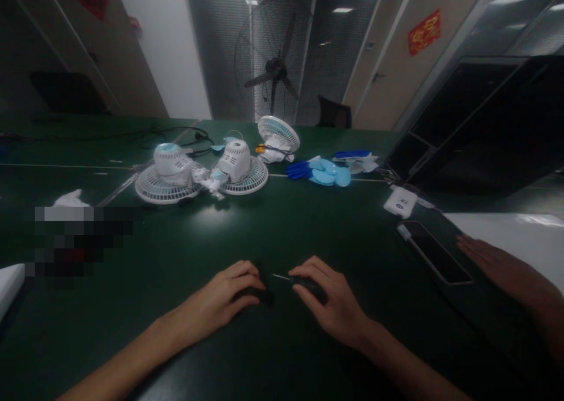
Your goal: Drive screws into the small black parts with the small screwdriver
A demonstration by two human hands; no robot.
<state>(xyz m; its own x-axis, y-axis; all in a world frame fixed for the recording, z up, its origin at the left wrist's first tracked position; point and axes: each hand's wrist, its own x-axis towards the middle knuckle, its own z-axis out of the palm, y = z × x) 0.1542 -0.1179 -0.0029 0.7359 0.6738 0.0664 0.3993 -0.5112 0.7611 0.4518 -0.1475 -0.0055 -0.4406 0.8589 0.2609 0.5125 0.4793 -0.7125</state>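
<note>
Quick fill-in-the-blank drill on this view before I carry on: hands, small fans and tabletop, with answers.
1. The screwdriver is in the person's ____ hand.
2. A dark object is touched by the person's ____ hand.
3. The small white fans on the tabletop number ____.
4. The tabletop is dark ____ in colour.
Answers: right; left; three; green.

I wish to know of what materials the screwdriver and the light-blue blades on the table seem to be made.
Screwdriver: its shaft looks like bare metal, bright and silvery; its handle is perhaps matte plastic or rubber, dark, too dim to tell.
Light-blue blades: probably moulded plastic with a smooth finish, judging by their even colour and rounded shape.
</note>
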